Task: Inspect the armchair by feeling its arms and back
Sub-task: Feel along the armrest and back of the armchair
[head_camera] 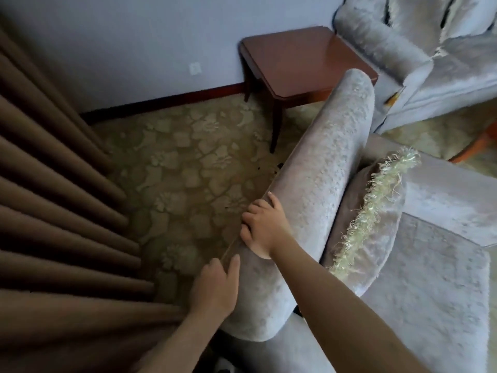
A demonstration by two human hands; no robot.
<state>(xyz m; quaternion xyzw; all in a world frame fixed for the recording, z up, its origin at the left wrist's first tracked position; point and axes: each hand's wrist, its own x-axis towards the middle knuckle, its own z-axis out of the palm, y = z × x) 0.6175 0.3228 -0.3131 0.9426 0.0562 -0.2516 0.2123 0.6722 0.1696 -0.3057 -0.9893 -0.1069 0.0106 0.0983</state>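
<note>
A grey velvet armchair (430, 278) fills the right half of the head view. Its long rounded arm (322, 162) runs from the lower middle up toward the right. My right hand (265, 227) lies on the outer edge of that arm, fingers curled over its left side. My left hand (217, 286) presses flat against the arm's outer side a little lower, fingers pointing up. A round cushion (376, 227) with a pale fringe rests on the seat against the arm. The chair's back is out of view.
Brown pleated curtains (53, 197) hang close on the left. A dark wooden side table (304, 63) stands by the wall beyond the arm. A second grey armchair (430, 57) sits at the top right. Patterned carpet (188, 162) covers the floor between.
</note>
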